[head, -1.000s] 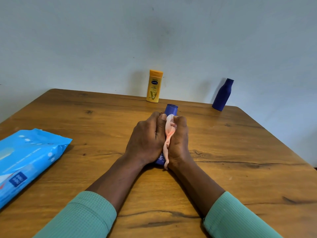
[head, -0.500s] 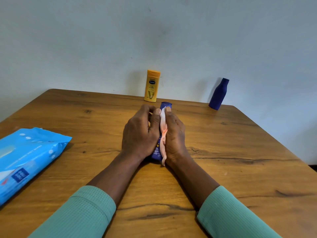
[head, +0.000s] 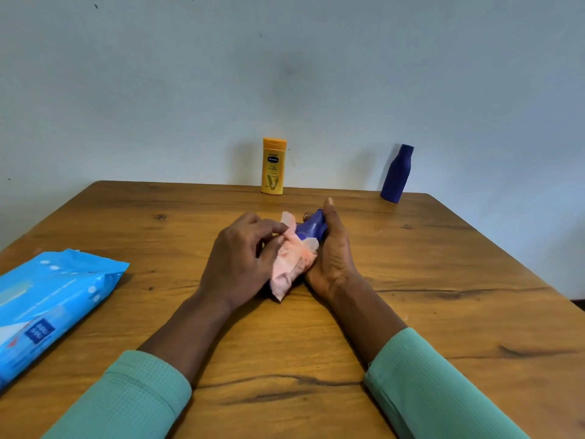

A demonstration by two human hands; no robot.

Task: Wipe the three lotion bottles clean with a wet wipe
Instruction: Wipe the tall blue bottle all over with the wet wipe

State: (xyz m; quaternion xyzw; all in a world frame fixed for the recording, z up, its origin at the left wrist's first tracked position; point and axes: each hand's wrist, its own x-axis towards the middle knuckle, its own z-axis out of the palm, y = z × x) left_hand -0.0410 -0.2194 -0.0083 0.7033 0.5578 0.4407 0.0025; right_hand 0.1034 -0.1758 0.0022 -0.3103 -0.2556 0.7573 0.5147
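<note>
Head view put a blue wet-wipe pack at the lower left, on the wooden table. Near the centre the left hand gripped a bunched pink wet wipe, pressing it against a small blue lotion bottle. The right hand cradled that bottle from the other side, thumb up, fingers mostly hidden. Behind them a yellow Vaseline bottle stood upright at the far edge, and a dark blue bottle stood at the upper right, both well apart from the hands. The step would probably go best if the right hand rolled the bottle while the wipe ran its whole length, reaching the bare cap end. The held bottle lay low over the table, long axis slanting toward the upper right, cap end pointing away from the person.
</note>
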